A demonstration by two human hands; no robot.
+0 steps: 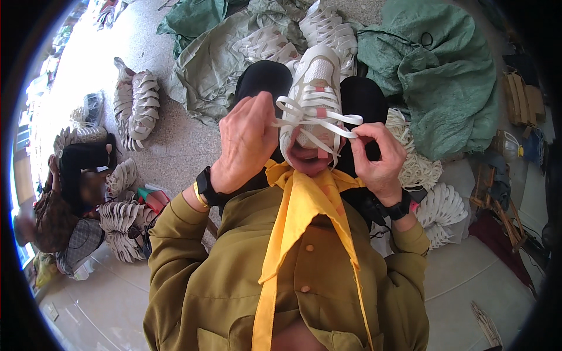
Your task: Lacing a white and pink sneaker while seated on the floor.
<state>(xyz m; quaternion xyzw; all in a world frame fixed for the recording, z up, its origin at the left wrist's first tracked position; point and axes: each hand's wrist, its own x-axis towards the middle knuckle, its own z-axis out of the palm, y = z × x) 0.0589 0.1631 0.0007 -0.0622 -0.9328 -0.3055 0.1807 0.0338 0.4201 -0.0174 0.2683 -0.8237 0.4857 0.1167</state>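
Note:
A white sneaker [319,69] with pink accents rests between my black-clad knees, its toe pointing away from me. Its white shoelace [316,119] is looped in a bow across the upper. My left hand [249,137] is closed in a fist at the left side of the shoe, gripping the lace there. On the other side, my right hand [380,158] pinches the lace at the right loop between thumb and fingertips. A yellow cloth [304,205] hangs from my chest, just below the shoe's heel opening.
Strings of white shoes [143,108] lie on the speckled floor at left, with more shoes [331,29] ahead. Green sacks [448,82] spread across the far side. White laces [418,155] are piled by my right knee. Another person [55,216] sits at left; a wooden stool [497,205] stands at right.

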